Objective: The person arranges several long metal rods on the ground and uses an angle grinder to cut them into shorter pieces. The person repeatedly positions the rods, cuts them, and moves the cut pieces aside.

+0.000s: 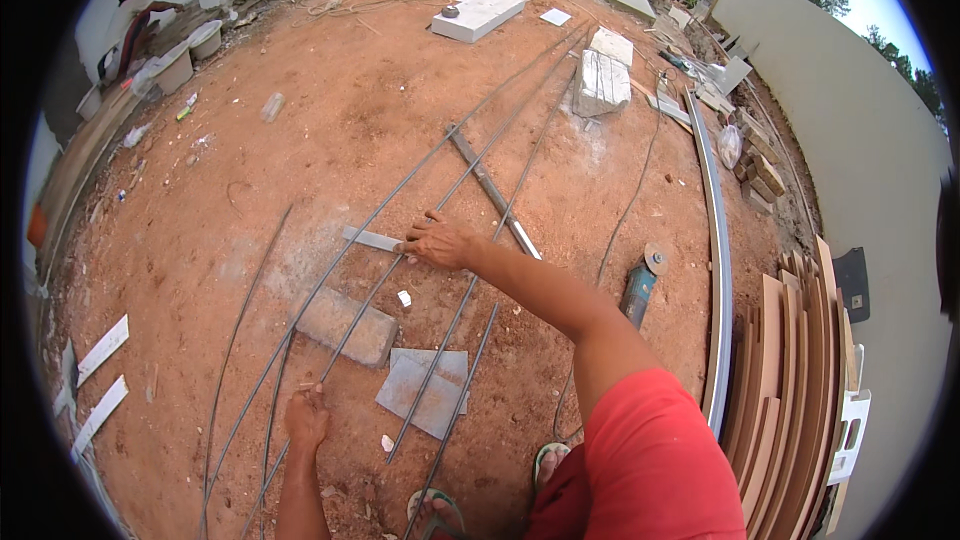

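Note:
Several long steel rods [470,155] lie side by side on red dirt, running away from me. My right hand [438,240] reaches forward over them and grips the end of a short flat grey metal strip [368,238] laid across the rods. My left hand [307,418] is lower down, closed around one of the rods [352,325] near my feet. A flat metal bar [490,190] lies diagonally across the rods just beyond my right hand.
A grey brick [345,325] and grey tiles [425,390] sit under the rods. An angle grinder [638,288] with its cable lies to the right. Stacked boards [800,340] and a long metal channel [716,240] line the right. Concrete blocks [603,80] lie ahead. A person [130,25] crouches far left.

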`<state>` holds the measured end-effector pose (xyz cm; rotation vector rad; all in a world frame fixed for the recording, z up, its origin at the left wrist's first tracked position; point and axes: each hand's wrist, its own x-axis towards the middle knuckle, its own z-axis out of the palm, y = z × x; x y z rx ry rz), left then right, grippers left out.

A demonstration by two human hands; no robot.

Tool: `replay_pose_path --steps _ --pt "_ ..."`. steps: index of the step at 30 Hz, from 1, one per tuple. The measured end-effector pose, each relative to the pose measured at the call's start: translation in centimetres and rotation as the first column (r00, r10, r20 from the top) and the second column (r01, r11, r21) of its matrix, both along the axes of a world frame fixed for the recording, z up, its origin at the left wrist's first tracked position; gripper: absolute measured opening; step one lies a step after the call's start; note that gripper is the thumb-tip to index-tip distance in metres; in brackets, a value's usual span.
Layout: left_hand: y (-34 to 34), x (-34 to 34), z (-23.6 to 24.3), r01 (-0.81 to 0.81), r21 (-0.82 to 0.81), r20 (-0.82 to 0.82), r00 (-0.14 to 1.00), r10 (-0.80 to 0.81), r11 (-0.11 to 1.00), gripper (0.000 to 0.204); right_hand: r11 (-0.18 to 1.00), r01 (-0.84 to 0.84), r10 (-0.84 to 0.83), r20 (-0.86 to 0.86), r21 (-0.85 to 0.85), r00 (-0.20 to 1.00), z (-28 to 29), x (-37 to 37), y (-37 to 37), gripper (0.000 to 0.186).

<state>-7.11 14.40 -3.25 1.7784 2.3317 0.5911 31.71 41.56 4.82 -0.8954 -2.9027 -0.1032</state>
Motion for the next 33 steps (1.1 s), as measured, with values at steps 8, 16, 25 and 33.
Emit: replay_pose_path --steps 8,16,25,33 --pt "1.5 -0.5 2.6 0.042 0.055 0.159 0.986 -0.051 0.998 0.056 0.99 0.143 -0.143 -0.032 0.007 0.989 -2.6 -1.0 0.9 0.03" --pt "6.3 -10.4 23.6 -0.013 0.625 -0.268 0.935 0.23 0.78 0.053 0.807 0.32 0.164 -0.709 0.496 0.686 17.3 -13.6 6.9 0.031" --pt "4.6 -7.8 28.3 -0.073 0.621 -0.096 0.981 0.167 0.78 0.057 0.832 0.171 0.264 -0.648 0.528 0.715 22.3 -12.7 7.2 0.018" --pt "-1.0 2.7 3.4 0.229 0.257 -0.229 0.958 -0.171 0.939 0.039 0.986 0.093 -0.088 -0.042 0.138 0.995 -3.0 2.5 -0.7 0.041"
